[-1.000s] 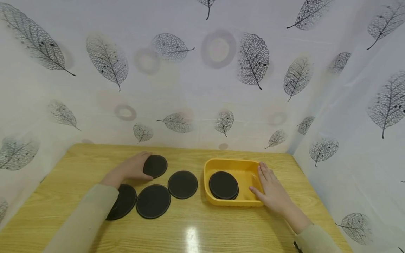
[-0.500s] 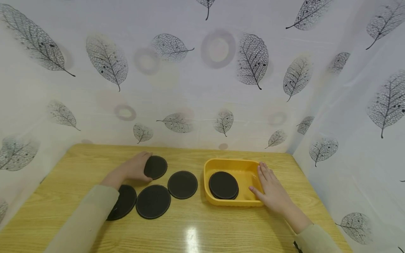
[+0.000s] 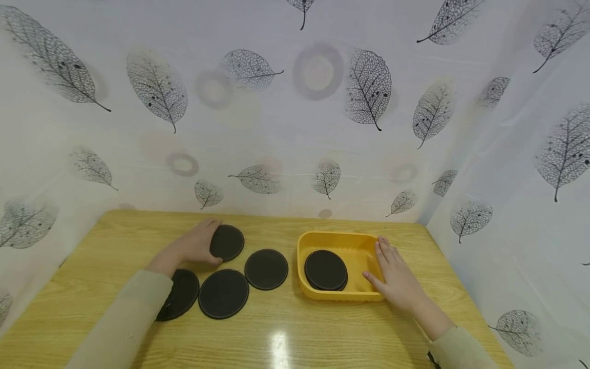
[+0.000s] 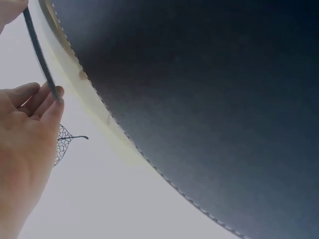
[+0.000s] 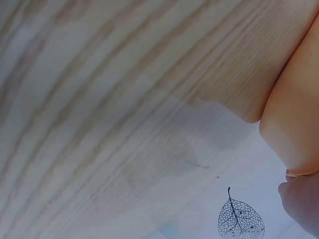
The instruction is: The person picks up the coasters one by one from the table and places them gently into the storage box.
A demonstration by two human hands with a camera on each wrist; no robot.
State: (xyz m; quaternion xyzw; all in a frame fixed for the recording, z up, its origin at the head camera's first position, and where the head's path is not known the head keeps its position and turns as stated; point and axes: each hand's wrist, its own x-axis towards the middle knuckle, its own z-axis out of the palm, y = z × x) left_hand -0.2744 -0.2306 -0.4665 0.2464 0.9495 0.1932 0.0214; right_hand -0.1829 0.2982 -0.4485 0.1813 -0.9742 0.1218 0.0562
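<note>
My left hand [image 3: 201, 243] grips a black round coaster [image 3: 228, 242] by its edge, thumb on the near side and fingers at the far side. In the left wrist view this coaster [image 4: 42, 55] shows edge-on between thumb and fingertips. A larger-looking black coaster with a stitched rim [image 4: 189, 109] fills much of that view. My right hand [image 3: 397, 274] rests on the right rim of a yellow rectangular bin [image 3: 364, 256], fingers straight, thumb reaching inside. In the right wrist view a fingertip [image 5: 301, 201] meets the rim. A small stack of black coasters [image 3: 325, 270] lies inside the bin, at its left.
Three more black coasters lie flat on the wooden table: one near the middle [image 3: 266, 269], one nearer me [image 3: 224, 293], and one partly hidden under my left sleeve [image 3: 182, 294]. A leaf-patterned white sheet [image 3: 286, 128] hangs behind and at the sides.
The coaster in my left hand shifts and tilts very slightly. My right hand, the bin and the other coasters stay where they are.
</note>
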